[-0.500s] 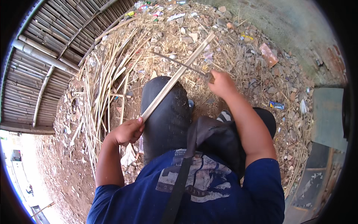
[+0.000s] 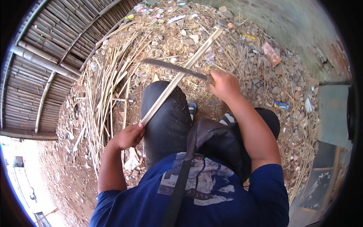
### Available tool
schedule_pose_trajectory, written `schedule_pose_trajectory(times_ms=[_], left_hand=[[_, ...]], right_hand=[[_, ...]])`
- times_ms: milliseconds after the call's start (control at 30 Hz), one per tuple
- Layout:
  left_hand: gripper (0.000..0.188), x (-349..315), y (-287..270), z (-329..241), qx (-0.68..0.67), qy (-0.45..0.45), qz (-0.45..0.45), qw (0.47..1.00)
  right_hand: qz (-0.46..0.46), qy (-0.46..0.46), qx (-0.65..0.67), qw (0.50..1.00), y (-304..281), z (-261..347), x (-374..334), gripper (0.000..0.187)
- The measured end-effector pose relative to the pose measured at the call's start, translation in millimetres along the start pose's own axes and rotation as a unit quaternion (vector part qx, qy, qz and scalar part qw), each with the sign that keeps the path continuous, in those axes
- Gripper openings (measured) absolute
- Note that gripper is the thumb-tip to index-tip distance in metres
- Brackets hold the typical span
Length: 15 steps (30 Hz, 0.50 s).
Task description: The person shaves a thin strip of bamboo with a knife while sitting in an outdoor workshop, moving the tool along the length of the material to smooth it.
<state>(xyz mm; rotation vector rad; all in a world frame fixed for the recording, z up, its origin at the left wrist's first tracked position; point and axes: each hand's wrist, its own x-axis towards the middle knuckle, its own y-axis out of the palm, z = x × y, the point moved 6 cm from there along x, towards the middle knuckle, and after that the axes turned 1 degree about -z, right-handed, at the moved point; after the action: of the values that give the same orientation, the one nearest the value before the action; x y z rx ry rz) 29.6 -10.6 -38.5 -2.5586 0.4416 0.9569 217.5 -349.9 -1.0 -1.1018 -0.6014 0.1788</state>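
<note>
Gripping the near end of a long bamboo strip (image 2: 177, 77), left hand (image 2: 127, 137) has fingers wrapped fully shut around it, just beside the black-trousered knee (image 2: 166, 113). Strip runs up and away across that knee, far tip out over the rubble beyond it. Right hand (image 2: 224, 85) is fisted tight on the handle of a long dark blade (image 2: 170, 67), which crosses the strip past the knee; can't tell if edge is touching the bamboo or just above it. Judgement on handling: strip looks light, stiff along its length, a bit springy, likely splintery on cut edges, so hold at the near end well back from the blade, with the knee as support. Blade looks heavier, rigid, handle-only grip. Left of the knee: loose pile of split bamboo slats (image 2: 106, 83), beyond that a woven bamboo panel (image 2: 49, 56). Hard to read: blade handle is buried in the fist, left fingertips hidden under the strip, lower legs and feet mostly covered by the dark bag (image 2: 217, 142) on the lap.
</note>
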Motion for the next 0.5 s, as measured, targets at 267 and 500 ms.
schedule_pose_trajectory(times_ms=[267,500], left_hand=[[0.057,-1,4,-11,0.043,0.03,-0.03,0.998],[0.058,-1,9,-1,0.066,0.042,-0.038,0.996]], right_hand=[[0.013,0.136,-0.032,0.99,5,-54,-1,0.023],[0.018,0.041,0.01,0.999,16,-25,-9,0.019]])
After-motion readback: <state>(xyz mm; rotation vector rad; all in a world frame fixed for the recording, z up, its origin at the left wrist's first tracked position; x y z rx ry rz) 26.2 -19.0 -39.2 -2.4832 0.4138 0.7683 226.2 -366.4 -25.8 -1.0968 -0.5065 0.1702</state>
